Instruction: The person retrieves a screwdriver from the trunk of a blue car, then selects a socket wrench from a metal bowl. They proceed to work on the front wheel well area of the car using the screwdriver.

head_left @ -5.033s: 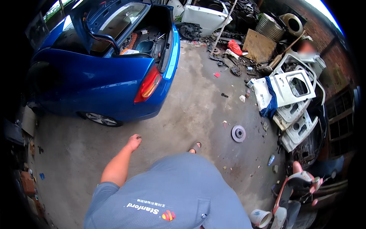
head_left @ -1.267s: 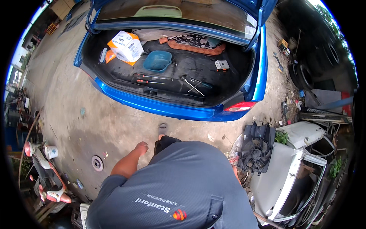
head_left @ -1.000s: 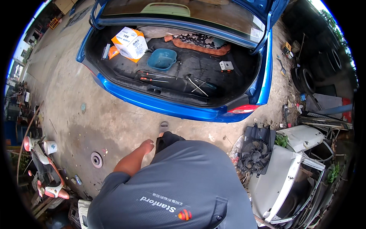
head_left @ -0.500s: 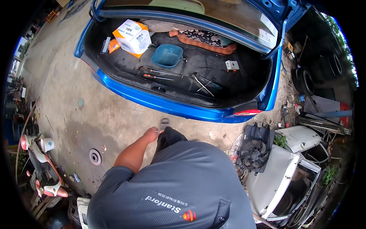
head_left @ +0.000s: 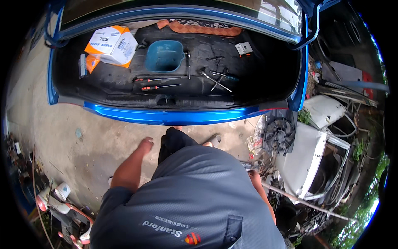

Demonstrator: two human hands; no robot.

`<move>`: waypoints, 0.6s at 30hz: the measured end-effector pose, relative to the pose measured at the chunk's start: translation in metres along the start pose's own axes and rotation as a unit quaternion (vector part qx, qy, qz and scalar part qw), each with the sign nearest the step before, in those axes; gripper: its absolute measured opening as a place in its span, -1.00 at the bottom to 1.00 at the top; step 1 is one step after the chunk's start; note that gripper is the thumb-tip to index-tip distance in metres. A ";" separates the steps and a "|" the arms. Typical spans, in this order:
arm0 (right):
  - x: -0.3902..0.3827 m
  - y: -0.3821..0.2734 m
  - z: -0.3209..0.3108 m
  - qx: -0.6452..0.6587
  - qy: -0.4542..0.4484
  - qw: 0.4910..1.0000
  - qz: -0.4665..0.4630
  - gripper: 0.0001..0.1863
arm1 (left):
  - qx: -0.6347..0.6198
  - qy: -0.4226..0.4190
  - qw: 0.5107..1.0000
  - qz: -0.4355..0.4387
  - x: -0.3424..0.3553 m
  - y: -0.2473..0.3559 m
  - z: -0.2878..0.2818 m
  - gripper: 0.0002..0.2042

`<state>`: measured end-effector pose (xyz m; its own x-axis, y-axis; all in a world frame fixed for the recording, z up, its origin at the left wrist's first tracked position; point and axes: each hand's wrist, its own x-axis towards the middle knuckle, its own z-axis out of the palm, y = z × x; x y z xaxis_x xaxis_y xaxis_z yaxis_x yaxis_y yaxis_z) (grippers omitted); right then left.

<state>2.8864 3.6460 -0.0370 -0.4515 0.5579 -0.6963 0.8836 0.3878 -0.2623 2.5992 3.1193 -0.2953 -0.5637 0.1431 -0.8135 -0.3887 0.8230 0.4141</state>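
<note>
My left hand (head_left: 146, 144) hangs in front of the blue car's bumper (head_left: 166, 117), over the concrete, apart from the car. Its fingers are too blurred to read. My right hand (head_left: 253, 176) is low beside my body, mostly seen as wrist and back; a small greyish thing shows by it, and I cannot tell whether it is held. In the open trunk are a teal plastic tub (head_left: 163, 52), a ratchet-like tool (head_left: 189, 65), two screwdrivers with red-orange handles, the nearer screwdriver (head_left: 155, 87) by the sill, and crossed metal tools (head_left: 215, 81).
A white and orange carton (head_left: 111, 45) stands at the trunk's left. A small pale box (head_left: 243, 48) and a quilted orange cloth (head_left: 205, 28) lie farther back. To my right are a radiator fan (head_left: 278, 132) and a white car door (head_left: 304, 166). A scooter (head_left: 68, 211) stands left.
I have come closer to the trunk and turned, so it now lies squarely ahead. My left hand has shifted left in view. My right forearm has come into view.
</note>
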 end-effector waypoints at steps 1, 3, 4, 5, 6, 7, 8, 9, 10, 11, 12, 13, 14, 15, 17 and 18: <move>0.002 -0.020 0.012 0.015 -0.010 1.000 -0.018 -0.69 | 0.122 0.027 0.983 0.137 0.018 -0.034 -0.035 -0.69; 0.010 -0.036 0.034 0.000 -0.021 0.998 -0.053 -0.67 | -0.172 0.035 0.984 0.012 0.020 0.014 -0.080 -0.71; 0.013 -0.051 0.042 0.006 -0.022 0.998 -0.052 -0.67 | -0.176 0.064 0.982 0.019 0.025 0.024 -0.101 -0.71; 0.016 -0.066 0.048 0.010 -0.023 0.998 -0.050 -0.67 | -0.170 0.054 0.984 0.001 0.028 0.034 -0.119 -0.71; 0.019 -0.081 0.053 0.010 -0.034 0.998 -0.043 -0.68 | -0.166 0.056 0.984 0.000 0.024 0.047 -0.132 -0.71; 0.023 -0.096 0.056 0.014 -0.046 0.998 -0.037 -0.68 | -0.159 0.060 0.985 0.001 0.021 0.062 -0.143 -0.71; 0.026 -0.112 0.058 0.012 -0.043 0.998 -0.043 -0.68 | -0.160 0.050 0.986 0.001 0.020 0.070 -0.149 -0.70; 0.030 -0.123 0.060 0.048 -0.053 0.996 -0.060 -0.70 | -0.162 0.040 0.986 0.000 0.019 0.076 -0.152 -0.70; 0.032 -0.142 0.056 0.043 -0.061 0.995 -0.072 -0.70 | -0.167 0.031 0.985 -0.004 0.019 0.078 -0.151 -0.70; 0.037 -0.157 0.052 0.039 -0.067 0.993 -0.085 -0.70 | -0.170 0.024 0.985 -0.004 0.018 0.082 -0.147 -0.70; 0.047 -0.165 0.054 0.019 -0.073 0.993 -0.093 -0.70 | -0.175 0.018 0.984 -0.006 0.015 0.084 -0.140 -0.70; 0.058 -0.171 0.055 -0.002 -0.081 0.992 -0.102 -0.70 | -0.179 0.013 0.984 -0.009 0.011 0.083 -0.134 -0.69; 0.073 -0.172 0.060 -0.016 -0.088 0.989 -0.115 -0.69 | -0.175 0.001 0.985 -0.009 0.007 0.080 -0.129 -0.69; 0.088 -0.176 0.064 -0.026 -0.098 0.987 -0.123 -0.70 | -0.172 -0.011 0.985 -0.010 0.001 0.076 -0.123 -0.68; 0.117 -0.201 0.065 -0.036 -0.104 0.983 -0.148 -0.70 | -0.139 -0.016 0.990 -0.010 -0.018 0.068 -0.116 -0.67; 0.136 -0.209 0.066 -0.032 -0.106 0.980 -0.165 -0.71 | -0.111 -0.015 0.994 -0.004 -0.030 0.071 -0.116 -0.67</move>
<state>2.6489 3.5922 -0.1207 -0.6698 0.2325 -0.7052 0.6814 0.5699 -0.4593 2.5041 3.1099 -0.1938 -0.5388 0.1556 -0.8279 -0.5460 0.6839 0.4839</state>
